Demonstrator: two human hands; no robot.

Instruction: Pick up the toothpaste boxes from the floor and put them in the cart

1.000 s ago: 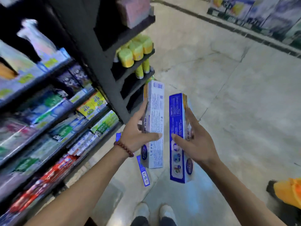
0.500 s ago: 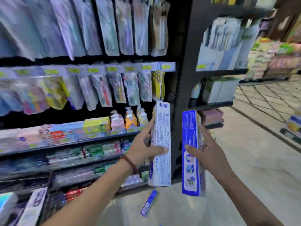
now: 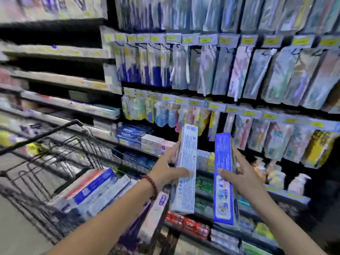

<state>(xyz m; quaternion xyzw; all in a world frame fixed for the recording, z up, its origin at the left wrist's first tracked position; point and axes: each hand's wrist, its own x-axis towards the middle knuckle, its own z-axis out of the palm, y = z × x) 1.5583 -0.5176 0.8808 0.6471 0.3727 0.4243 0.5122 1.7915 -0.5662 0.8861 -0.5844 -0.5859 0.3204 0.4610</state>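
Change since earlier frame: the view has swung left; a black wire shopping cart now fills the lower left, and the floor with the fallen blue box is out of sight. Both boxes stay upright in the hands as before.
Left hand: clamped on the white rectangular cardboard toothpaste box, thumb across the printed front face, fingers behind. A dark red bead bracelet circles the wrist.
Right hand: clamped on the blue rectangular cardboard toothpaste box, thumb on the front face, fingers spread along the far edge.
Task boxes: both held upright, side by side and apart, in front of the shelves and just right of the cart's near right corner.
Cart contents: long flat cardboard boxes, white, blue and red, lying stacked against the cart's right edge.
Shelving: dark metal shelves with yellow price tags; glossy blister packs hang in rows above, stacked cartons below. Motion blur softens fine print.
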